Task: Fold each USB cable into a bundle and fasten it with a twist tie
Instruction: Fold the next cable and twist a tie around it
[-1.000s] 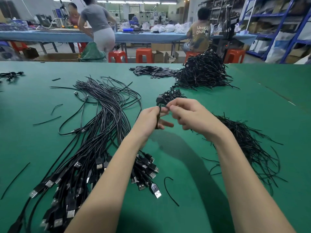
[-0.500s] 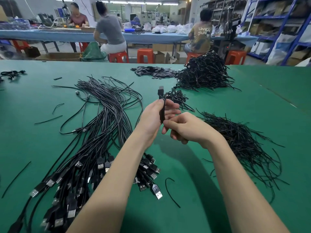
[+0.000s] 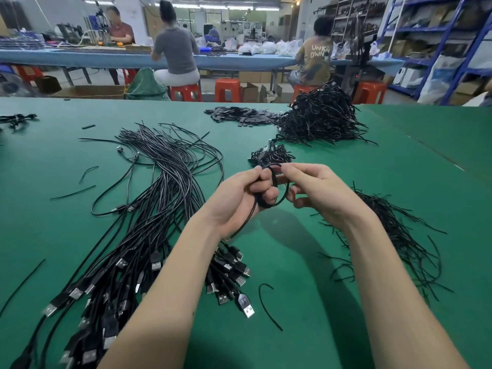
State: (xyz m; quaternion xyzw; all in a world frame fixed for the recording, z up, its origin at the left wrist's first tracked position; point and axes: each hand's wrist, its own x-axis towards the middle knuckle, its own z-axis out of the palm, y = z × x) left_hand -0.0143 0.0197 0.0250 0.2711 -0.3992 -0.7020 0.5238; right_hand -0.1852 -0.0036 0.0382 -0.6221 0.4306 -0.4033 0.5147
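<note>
Many loose cables (image 3: 149, 209) remain toward the table's left edge beside the finished heap (image 3: 320, 118) at its far edge, while we judge this USB cable (image 3: 275, 187) half-coiled: our left hand (image 3: 239, 198) grips its loops, our right hand (image 3: 316, 190) pinches the loop's far side.

"UNKN OWN" in pale letters across the back of a tan T-shirt (image 3: 316, 55), worn by a seated person at the far bench, no other legible text
</note>
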